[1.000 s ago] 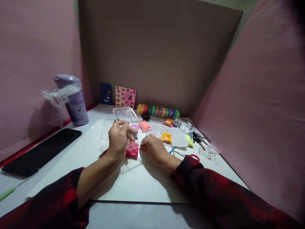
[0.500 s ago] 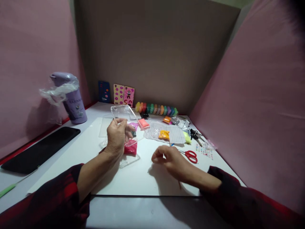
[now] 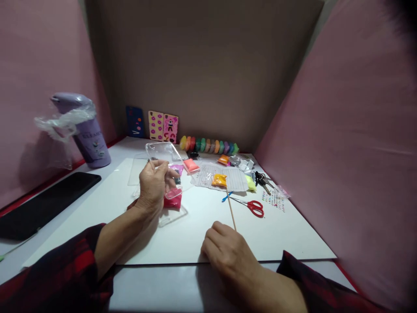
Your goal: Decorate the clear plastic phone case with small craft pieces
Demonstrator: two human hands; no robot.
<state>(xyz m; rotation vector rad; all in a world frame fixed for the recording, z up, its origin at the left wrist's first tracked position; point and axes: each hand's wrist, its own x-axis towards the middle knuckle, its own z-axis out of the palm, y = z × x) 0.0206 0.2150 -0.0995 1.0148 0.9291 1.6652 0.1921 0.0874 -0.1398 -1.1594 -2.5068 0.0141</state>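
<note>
My left hand (image 3: 153,184) lifts the clear, see-through plastic phone case (image 3: 163,154) off the white board (image 3: 276,239), thumb and fingers pinching its near edge so the flat back tilts up toward me and catches the light, where I can look across its surface. Under that hand lie a small bag of deep pink clay (image 3: 173,200) and a second clear case (image 3: 172,216), flat on the board, close enough to reach without putting the first one down. My right hand (image 3: 228,252) rests near the front edge of the board, fingers curled around the low end of a thin wooden stick (image 3: 230,208), which points away from me toward the red-handled scissors (image 3: 256,208); held low like that, the tip is free to work. Small bags of orange clay (image 3: 219,179) and salmon pink clay (image 3: 191,165) sit further back, and a row of coloured clay lumps (image 3: 208,144) lines the rear wall, out of the way of my arms.
</note>
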